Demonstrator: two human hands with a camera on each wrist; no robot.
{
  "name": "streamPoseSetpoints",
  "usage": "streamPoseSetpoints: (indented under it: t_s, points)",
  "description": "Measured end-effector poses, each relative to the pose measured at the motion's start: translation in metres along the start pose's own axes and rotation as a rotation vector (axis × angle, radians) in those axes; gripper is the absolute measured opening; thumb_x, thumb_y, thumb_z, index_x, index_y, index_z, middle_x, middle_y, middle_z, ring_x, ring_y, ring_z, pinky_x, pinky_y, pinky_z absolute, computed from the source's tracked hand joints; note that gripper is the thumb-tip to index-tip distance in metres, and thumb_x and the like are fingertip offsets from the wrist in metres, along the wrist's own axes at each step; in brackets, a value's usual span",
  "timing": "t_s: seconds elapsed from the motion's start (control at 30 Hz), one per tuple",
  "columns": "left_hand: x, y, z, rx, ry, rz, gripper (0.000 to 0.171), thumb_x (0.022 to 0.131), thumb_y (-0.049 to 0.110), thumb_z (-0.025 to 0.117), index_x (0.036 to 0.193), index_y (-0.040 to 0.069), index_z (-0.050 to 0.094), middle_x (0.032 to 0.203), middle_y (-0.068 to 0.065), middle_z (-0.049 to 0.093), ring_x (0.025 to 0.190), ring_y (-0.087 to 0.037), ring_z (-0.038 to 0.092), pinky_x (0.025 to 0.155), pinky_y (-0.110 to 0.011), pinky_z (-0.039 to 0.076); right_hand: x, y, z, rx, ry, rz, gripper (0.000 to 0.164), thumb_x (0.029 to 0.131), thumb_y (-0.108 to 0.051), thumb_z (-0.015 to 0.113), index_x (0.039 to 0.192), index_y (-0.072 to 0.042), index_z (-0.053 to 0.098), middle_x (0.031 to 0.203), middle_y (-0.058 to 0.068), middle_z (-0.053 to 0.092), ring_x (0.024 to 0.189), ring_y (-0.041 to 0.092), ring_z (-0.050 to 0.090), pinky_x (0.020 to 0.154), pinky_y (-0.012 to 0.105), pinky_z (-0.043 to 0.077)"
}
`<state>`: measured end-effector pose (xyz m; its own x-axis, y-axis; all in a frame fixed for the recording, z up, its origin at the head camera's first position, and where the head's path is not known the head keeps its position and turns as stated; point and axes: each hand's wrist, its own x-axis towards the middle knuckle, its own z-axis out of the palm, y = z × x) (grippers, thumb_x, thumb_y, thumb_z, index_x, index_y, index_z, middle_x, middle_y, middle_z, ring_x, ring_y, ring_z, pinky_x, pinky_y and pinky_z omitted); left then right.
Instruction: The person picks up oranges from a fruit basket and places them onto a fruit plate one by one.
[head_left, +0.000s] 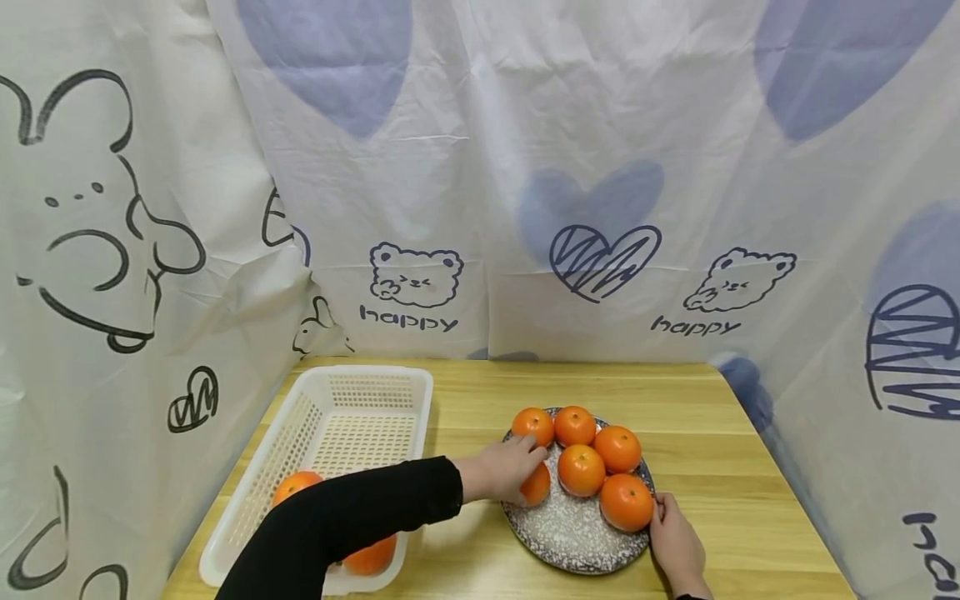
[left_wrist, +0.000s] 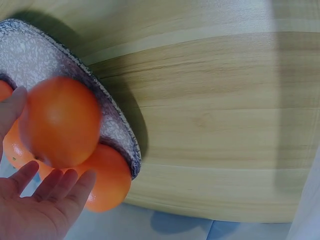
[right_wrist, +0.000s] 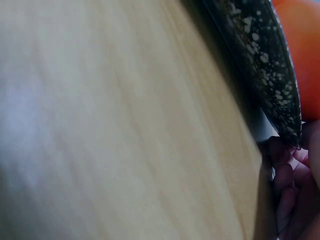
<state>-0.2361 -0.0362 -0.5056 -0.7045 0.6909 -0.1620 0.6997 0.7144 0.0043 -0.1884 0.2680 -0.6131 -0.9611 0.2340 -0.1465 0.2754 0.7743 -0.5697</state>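
My left hand [head_left: 510, 468] reaches across from the left to the plate's left side and holds an orange [head_left: 536, 485] there. In the left wrist view, the thumb is at one side of this orange [left_wrist: 61, 122] and the fingertips [left_wrist: 86, 181] at its lower edge. Several other oranges, among them one in the middle [head_left: 581, 470], sit on the speckled plate [head_left: 573, 533] with a dark rim. At the plate's right side my right hand [head_left: 677, 537] grips the rim, fingers under the dark speckled underside [right_wrist: 265, 65] in the right wrist view.
A white plastic basket [head_left: 420, 417] with a grid of holes stands on the left of the wooden table [head_left: 720, 433]. Oranges [head_left: 371, 557] lie in its near part, partly hidden by the black left sleeve [head_left: 360, 508]. Printed cloth [head_left: 495, 208] hangs around the table.
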Motion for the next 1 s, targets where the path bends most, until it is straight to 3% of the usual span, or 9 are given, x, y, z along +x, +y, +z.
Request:
streamPoseSetpoints:
  t_s: [0.3, 0.5, 0.8, 0.9, 1.0]
  points:
    - [-0.003, -0.001, 0.000, 0.036, 0.016, 0.020, 0.065, 0.077, 0.042, 0.080, 0.129, 0.018, 0.048, 0.120, -0.003, 0.049, 0.109, -0.017, 0.054, 0.073, -0.026, 0.053, 0.000, 0.000, 0.001, 0.000, -0.009, 0.004, 0.044, 0.102, -0.035, 0.034, 0.121, 0.000, 0.053, 0.109, 0.020, 0.064, 0.101, 0.042, 0.062, 0.066, 0.041, 0.046]
    - [0.001, -0.001, 0.003, 0.025, 0.029, 0.036, 0.068, 0.080, 0.039, 0.078, 0.136, 0.017, 0.045, 0.128, -0.005, 0.048, 0.115, -0.020, 0.054, 0.082, -0.027, 0.053, 0.000, 0.000, 0.001, 0.001, -0.001, -0.002, 0.042, 0.102, -0.032, 0.035, 0.120, 0.001, 0.053, 0.104, 0.019, 0.064, 0.097, 0.040, 0.063, 0.065, 0.040, 0.046]
    - [0.004, 0.001, 0.001, 0.044, 0.040, 0.018, 0.069, 0.080, 0.037, 0.079, 0.136, 0.014, 0.046, 0.129, -0.007, 0.046, 0.114, -0.020, 0.052, 0.082, -0.026, 0.053, 0.000, -0.001, 0.001, -0.002, -0.012, 0.007, 0.044, 0.103, -0.035, 0.034, 0.121, 0.000, 0.053, 0.104, 0.018, 0.064, 0.097, 0.039, 0.063, 0.064, 0.037, 0.045]
    - [0.005, 0.000, -0.002, 0.019, 0.042, 0.013, 0.066, 0.079, 0.038, 0.080, 0.131, 0.015, 0.048, 0.123, -0.006, 0.048, 0.110, -0.019, 0.052, 0.081, -0.027, 0.052, 0.000, -0.001, 0.000, -0.004, -0.007, 0.007, 0.043, 0.102, -0.035, 0.034, 0.121, 0.000, 0.053, 0.102, 0.017, 0.064, 0.096, 0.038, 0.064, 0.063, 0.037, 0.045]
    - [0.006, -0.004, -0.008, -0.007, 0.068, 0.003, 0.060, 0.077, 0.038, 0.081, 0.125, 0.016, 0.051, 0.116, -0.004, 0.050, 0.100, -0.015, 0.052, 0.070, -0.025, 0.050, 0.000, -0.001, -0.001, -0.006, -0.006, 0.005, 0.044, 0.102, -0.035, 0.034, 0.121, 0.000, 0.053, 0.103, 0.017, 0.064, 0.096, 0.039, 0.064, 0.063, 0.037, 0.045]
